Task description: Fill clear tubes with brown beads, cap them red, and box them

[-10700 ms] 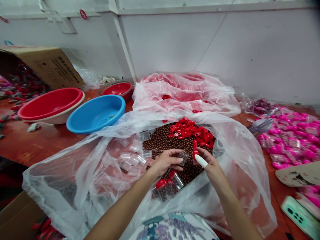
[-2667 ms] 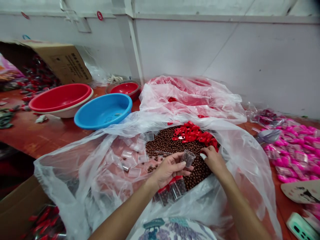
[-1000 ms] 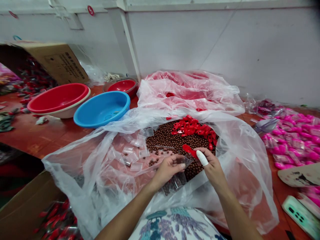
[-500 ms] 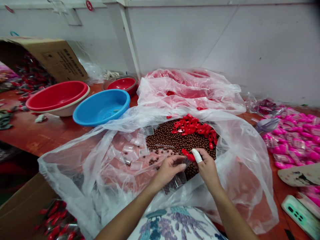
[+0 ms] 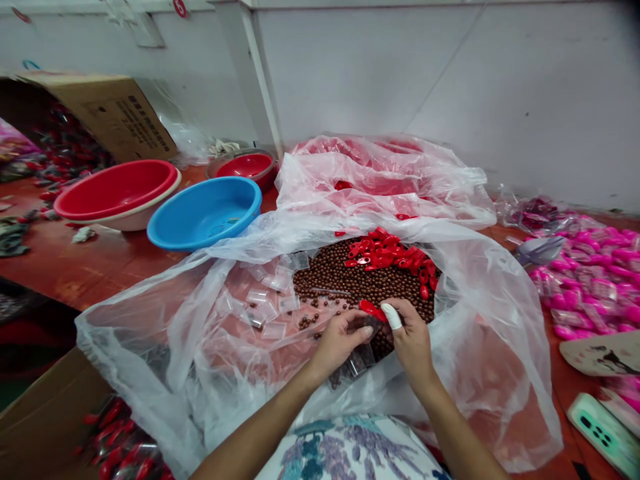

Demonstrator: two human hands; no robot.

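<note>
Over a heap of small brown balls (image 5: 330,270) my two hands meet. My right hand (image 5: 407,333), with a white cover on one finger, pinches a red plastic piece (image 5: 371,309). The fingers of my left hand (image 5: 343,340) are closed at a clear container (image 5: 373,325) just under that red piece; its edges are partly hidden by the fingers. More red pieces (image 5: 385,250) lie on the far side of the balls. Clear plastic containers (image 5: 265,310) are scattered to the left, on the same clear plastic sheet (image 5: 480,320).
A blue basin (image 5: 205,213) and a red basin (image 5: 117,190) stand at the back left, near a cardboard box (image 5: 120,120) of red items. Pink packed pieces (image 5: 600,287) and a phone (image 5: 600,427) are at the right. A plastic-covered red pile (image 5: 385,173) lies behind.
The red piece has shifted slightly left and now lies closer over the container at my left fingers. My right hand has moved slightly left with it. The whole view has shifted a little.
</note>
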